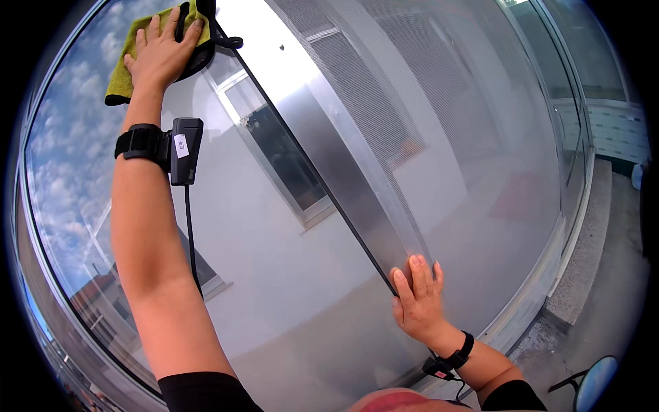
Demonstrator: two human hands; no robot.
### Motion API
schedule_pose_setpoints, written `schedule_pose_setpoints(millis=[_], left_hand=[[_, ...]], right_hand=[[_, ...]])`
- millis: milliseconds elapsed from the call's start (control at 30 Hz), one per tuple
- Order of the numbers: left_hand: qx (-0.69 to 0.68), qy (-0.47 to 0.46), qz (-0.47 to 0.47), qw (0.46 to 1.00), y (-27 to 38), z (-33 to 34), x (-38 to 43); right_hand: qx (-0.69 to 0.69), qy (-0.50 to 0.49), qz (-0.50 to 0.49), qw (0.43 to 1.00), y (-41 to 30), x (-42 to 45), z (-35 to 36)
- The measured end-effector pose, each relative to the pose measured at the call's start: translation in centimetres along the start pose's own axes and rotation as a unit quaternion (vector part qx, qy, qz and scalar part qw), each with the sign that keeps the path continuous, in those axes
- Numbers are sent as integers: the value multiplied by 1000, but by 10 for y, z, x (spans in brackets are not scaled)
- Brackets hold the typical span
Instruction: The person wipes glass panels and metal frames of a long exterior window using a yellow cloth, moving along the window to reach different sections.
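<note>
My left hand (160, 49) lies spread flat on a yellow-green cloth with black edging (126, 77), pressing it against the upper part of the window pane (216, 170). A black strap loop (229, 43) hangs beside the cloth. Lower down on the right, my right hand (421, 298) rests its fingertips on the metal window frame (329, 139), with nothing held. Each wrist wears a black strap with a small device; the left device (186, 151) has a cable running down along the arm.
A mesh screen (360, 87) covers the panel right of the frame. At the far right are a concrete ledge (584, 247) and a grey floor (612, 288). A round mirror-like disc on a black stem (596, 383) stands at the lower right. Sky and a roof reflect in the glass.
</note>
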State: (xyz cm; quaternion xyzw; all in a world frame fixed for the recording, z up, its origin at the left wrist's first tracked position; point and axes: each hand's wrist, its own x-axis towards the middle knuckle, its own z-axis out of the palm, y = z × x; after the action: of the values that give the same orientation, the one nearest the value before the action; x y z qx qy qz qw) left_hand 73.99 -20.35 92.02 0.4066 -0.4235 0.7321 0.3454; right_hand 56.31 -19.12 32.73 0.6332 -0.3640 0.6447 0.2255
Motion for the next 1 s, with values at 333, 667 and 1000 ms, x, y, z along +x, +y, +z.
schedule_pose_setpoints(millis=[333, 667, 1000], left_hand=[[9, 45, 142, 989, 25, -14, -56], [-157, -28, 214, 964, 67, -117, -188], [-227, -140, 267, 926, -55, -166, -246]], right_hand=[[-8, 12, 12, 1000, -4, 3, 2], [-29, 27, -6, 999, -5, 5, 6], [-76, 16, -15, 997, -9, 10, 1]])
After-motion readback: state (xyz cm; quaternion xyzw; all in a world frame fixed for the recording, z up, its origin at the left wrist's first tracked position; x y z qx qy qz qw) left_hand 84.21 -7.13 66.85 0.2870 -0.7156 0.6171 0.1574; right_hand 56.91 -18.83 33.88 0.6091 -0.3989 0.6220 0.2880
